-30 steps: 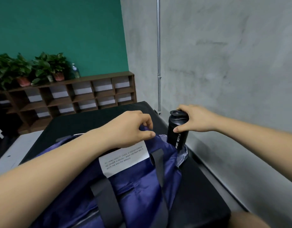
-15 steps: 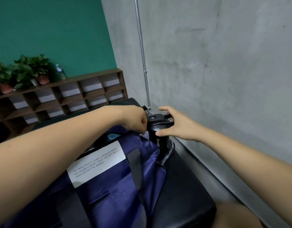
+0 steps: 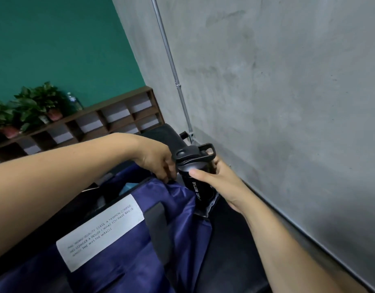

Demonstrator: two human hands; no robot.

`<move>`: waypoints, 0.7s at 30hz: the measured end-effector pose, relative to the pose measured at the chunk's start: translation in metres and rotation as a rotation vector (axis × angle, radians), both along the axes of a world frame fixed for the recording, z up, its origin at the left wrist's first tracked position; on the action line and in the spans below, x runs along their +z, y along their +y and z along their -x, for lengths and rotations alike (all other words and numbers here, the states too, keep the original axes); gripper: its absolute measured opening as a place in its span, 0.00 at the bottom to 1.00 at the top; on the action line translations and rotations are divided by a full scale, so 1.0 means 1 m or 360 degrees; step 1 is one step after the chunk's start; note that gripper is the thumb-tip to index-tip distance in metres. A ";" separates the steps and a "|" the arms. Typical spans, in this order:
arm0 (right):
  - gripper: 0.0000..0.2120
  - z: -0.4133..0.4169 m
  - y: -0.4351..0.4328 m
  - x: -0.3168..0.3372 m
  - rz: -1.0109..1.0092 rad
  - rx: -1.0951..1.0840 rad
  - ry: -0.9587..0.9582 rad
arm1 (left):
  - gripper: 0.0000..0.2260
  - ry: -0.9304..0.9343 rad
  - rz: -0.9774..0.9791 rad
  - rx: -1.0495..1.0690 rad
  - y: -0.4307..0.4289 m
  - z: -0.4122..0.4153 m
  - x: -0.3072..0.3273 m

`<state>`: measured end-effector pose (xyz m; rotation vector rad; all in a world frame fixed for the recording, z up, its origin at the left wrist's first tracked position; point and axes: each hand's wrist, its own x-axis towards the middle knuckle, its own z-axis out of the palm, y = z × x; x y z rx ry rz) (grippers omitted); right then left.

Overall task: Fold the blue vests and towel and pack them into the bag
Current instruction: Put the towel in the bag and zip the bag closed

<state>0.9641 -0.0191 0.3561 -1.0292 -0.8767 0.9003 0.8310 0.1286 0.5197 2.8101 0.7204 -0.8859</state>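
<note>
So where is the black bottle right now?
Right of centre in the head view: the bottle is at the bag's right end, gripped by the right hand, with the left hand just beside it.

- A black padded surface (image 3: 231, 240) is recorded running alongside the grey wall (image 3: 288, 102), with its far end rounded
- A navy bag (image 3: 123, 250) is laid directly on it, over the left part
- A white label (image 3: 102, 231) and a dark strap (image 3: 159, 229) are noted on the bag's near side
- A black bottle (image 3: 198, 187) is seen at the bag's right end; its base is hidden, so contact with the surface cannot be told
</note>
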 end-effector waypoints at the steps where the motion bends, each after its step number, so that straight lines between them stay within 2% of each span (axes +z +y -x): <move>1: 0.27 -0.002 0.000 0.000 0.0003 0.0000 -0.0049 | 0.14 0.0026 0.0003 0.0015 0.001 -0.002 0.001; 5: 0.33 -0.011 0.001 0.002 -0.0028 0.0016 -0.0239 | 0.12 0.0077 -0.0107 -0.0044 0.002 -0.007 0.006; 10: 0.34 -0.023 0.007 -0.001 -0.0024 0.0107 -0.0232 | 0.09 0.0047 -0.0201 -0.0139 0.012 0.003 0.017; 13: 0.36 -0.028 0.012 -0.004 0.0010 0.0121 -0.0217 | 0.08 -0.0108 -0.0152 -0.0198 0.015 0.015 0.030; 21: 0.42 -0.023 0.012 -0.003 0.0033 0.0129 -0.0325 | 0.09 -0.0631 -0.0093 -0.0062 0.006 0.054 0.080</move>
